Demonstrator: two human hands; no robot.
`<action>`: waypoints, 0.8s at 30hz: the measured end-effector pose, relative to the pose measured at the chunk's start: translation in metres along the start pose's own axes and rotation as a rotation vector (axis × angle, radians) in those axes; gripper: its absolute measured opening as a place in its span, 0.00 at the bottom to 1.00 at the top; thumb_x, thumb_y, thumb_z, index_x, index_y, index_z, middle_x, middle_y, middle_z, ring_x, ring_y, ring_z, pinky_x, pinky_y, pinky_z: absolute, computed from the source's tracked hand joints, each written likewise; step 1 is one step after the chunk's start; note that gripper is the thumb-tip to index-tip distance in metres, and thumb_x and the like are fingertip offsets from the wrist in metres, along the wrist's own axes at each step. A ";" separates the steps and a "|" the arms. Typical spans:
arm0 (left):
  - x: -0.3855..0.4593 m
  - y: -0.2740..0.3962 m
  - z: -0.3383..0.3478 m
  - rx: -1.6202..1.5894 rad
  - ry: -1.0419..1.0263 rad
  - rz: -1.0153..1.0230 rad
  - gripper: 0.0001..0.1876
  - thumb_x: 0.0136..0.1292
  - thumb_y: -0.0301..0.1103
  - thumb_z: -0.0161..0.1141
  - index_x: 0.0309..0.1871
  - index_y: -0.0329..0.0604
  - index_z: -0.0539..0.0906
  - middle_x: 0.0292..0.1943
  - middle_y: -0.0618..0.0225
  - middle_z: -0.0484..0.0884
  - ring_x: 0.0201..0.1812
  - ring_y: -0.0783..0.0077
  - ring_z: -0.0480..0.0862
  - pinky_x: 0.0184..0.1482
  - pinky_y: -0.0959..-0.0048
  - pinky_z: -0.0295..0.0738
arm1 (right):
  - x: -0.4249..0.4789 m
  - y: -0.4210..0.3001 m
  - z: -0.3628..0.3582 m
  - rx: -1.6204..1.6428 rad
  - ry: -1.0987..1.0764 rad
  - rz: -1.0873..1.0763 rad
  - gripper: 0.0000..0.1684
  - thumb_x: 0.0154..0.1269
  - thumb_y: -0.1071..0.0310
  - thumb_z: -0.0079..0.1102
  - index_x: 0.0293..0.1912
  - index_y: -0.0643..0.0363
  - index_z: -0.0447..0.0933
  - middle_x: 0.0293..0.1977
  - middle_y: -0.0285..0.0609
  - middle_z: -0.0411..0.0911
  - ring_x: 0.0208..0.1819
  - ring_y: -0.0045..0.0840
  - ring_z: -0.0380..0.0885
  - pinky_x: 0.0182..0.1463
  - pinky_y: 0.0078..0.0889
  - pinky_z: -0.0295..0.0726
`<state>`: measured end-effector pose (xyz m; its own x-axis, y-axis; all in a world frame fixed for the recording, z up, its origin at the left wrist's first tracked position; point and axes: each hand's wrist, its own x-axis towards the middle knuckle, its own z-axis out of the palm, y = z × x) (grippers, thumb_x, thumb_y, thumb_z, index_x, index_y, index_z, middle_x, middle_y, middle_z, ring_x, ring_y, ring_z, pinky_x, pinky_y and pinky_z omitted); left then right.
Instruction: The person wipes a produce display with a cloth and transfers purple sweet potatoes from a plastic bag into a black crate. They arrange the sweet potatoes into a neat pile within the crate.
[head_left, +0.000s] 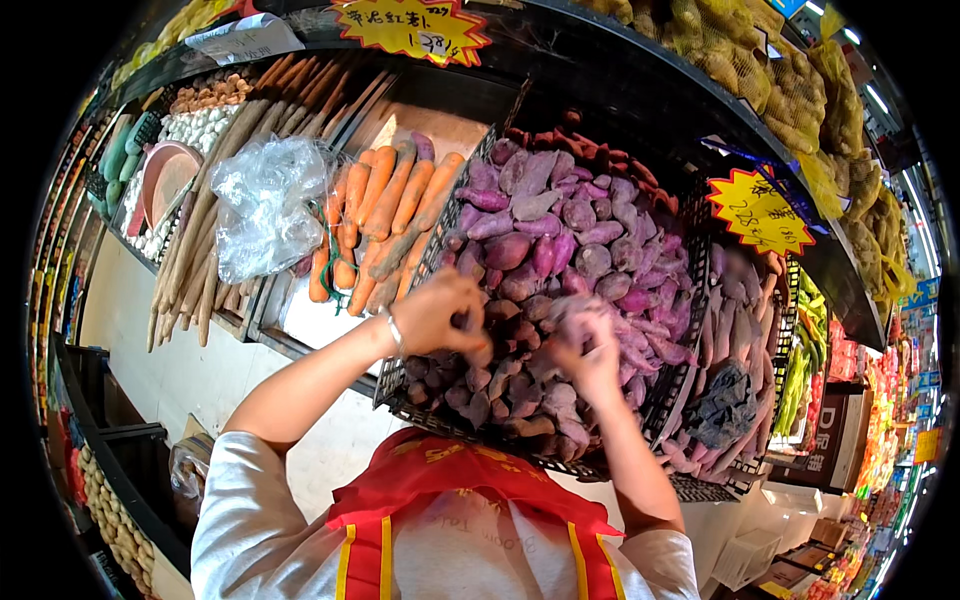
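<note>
A black plastic crate (390, 386) before me is heaped with purple sweet potatoes (536, 225). Brighter purple ones fill its far part, and darker brown-purple ones lie close to my body. My left hand (442, 315), with a bracelet at the wrist, hovers over the crate's left side. Its fingers are curled; a dark patch shows between them, and whether they grip something is unclear. Farther right, my right hand (592, 349) is bent over the heap, blurred by motion. A blurred purple-grey sweet potato (581, 307) is at its fingers.
Left of the crate are carrots (390, 202), a clear plastic bag (270, 202), long brown roots (199, 247) and a pink bowl (169, 180). To the right, another crate holds long sweet potatoes (727, 330) and a dark crumpled bag (724, 405). A shelf (637, 67) overhangs the far side.
</note>
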<state>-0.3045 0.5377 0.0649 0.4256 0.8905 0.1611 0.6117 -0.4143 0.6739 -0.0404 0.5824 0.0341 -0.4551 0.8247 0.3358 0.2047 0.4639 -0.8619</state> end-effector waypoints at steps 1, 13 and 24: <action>0.018 -0.001 -0.007 -0.008 0.141 0.076 0.09 0.45 0.39 0.70 0.26 0.47 0.82 0.37 0.69 0.79 0.43 0.64 0.75 0.47 0.69 0.68 | 0.015 -0.002 -0.011 -0.043 0.123 0.124 0.16 0.42 0.73 0.65 0.33 0.57 0.69 0.45 0.40 0.69 0.50 0.34 0.67 0.56 0.43 0.65; 0.113 -0.028 0.049 0.484 0.319 -0.021 0.38 0.42 0.48 0.70 0.62 0.72 0.68 0.69 0.57 0.49 0.69 0.41 0.44 0.57 0.30 0.53 | 0.070 0.028 -0.034 -0.894 0.069 -0.077 0.39 0.48 0.56 0.68 0.62 0.41 0.67 0.68 0.49 0.49 0.69 0.59 0.38 0.65 0.69 0.42; 0.164 -0.096 0.060 0.605 0.297 0.232 0.28 0.45 0.42 0.65 0.55 0.72 0.73 0.69 0.60 0.54 0.71 0.44 0.45 0.57 0.27 0.51 | 0.092 0.079 -0.022 -1.012 -0.008 -0.149 0.38 0.41 0.52 0.70 0.57 0.32 0.71 0.66 0.44 0.52 0.69 0.57 0.37 0.63 0.79 0.33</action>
<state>-0.2538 0.7120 -0.0167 0.4428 0.7449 0.4991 0.8269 -0.5544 0.0938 -0.0466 0.7020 0.0048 -0.5407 0.7359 0.4075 0.7797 0.6203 -0.0854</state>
